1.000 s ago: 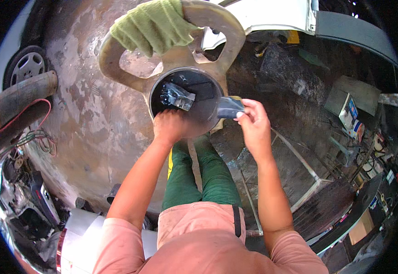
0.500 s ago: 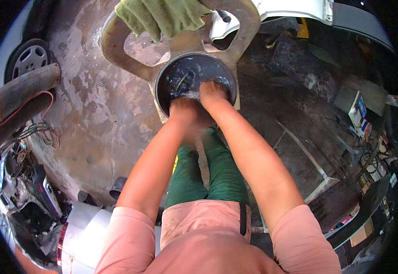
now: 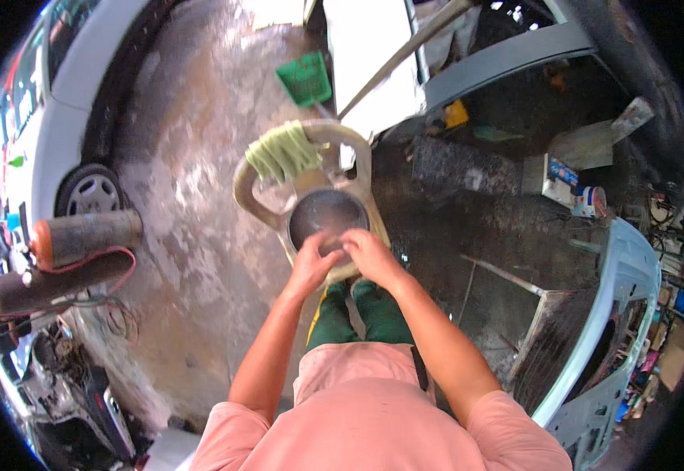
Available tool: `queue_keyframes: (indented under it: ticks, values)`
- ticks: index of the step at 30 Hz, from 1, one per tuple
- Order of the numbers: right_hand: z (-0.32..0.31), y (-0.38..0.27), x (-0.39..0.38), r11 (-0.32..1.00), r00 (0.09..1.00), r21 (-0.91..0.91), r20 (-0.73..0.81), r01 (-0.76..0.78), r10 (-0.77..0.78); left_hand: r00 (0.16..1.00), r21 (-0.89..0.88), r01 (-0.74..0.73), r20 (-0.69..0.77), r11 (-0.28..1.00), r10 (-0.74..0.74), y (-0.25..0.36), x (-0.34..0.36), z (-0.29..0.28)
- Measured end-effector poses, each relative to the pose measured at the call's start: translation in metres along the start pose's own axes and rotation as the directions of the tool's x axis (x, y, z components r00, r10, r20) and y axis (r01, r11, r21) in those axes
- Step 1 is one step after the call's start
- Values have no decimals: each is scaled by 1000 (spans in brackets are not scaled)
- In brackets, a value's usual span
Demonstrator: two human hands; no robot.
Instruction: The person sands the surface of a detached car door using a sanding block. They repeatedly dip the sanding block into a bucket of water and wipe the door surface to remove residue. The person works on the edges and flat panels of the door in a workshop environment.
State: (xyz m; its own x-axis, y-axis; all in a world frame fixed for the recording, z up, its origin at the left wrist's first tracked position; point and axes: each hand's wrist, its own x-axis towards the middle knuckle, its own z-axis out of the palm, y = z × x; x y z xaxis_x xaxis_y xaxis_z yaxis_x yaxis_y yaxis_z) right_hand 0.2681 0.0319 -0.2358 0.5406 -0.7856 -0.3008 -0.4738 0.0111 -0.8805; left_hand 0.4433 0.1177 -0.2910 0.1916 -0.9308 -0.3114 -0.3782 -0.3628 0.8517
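My left hand (image 3: 314, 263) and my right hand (image 3: 369, 253) are over the near rim of a round dark basin (image 3: 310, 206). Their fingertips almost meet and are smeared by motion. Both hands are half curled, the left thumb apart from its fingers, and I make out nothing held in either. The basin sits in the seat of a worn, pale plastic chair (image 3: 362, 161). A light green cloth (image 3: 285, 151) hangs over the chair's back, beyond the hands. What lies in the basin is too blurred to tell.
A green dustpan (image 3: 304, 80) and a white panel (image 3: 373, 55) lie beyond the chair. Gas cylinders (image 3: 91, 238) with hoses and a white car (image 3: 71, 102) are at left. A pale blue car door (image 3: 621, 298) stands at right, near a frame (image 3: 507, 275) on the floor.
Both hands have come up out of the basin's water toward its near rim, their fingertips drawn together. My view has lifted and shifted, so the chair and basin look smaller and lower.
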Motion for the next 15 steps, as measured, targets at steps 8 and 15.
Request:
queue_keyframes:
  ticks: [8,15]
  values:
    - [-47,-83,-61,878,905,478,-373,-4,207,947,-753,301,310,585,-89,166,-16,-71]
    - [-73,-119,-123,628,916,776,-290,56,276,880,-769,400,475,498,26,208,-40,-55]
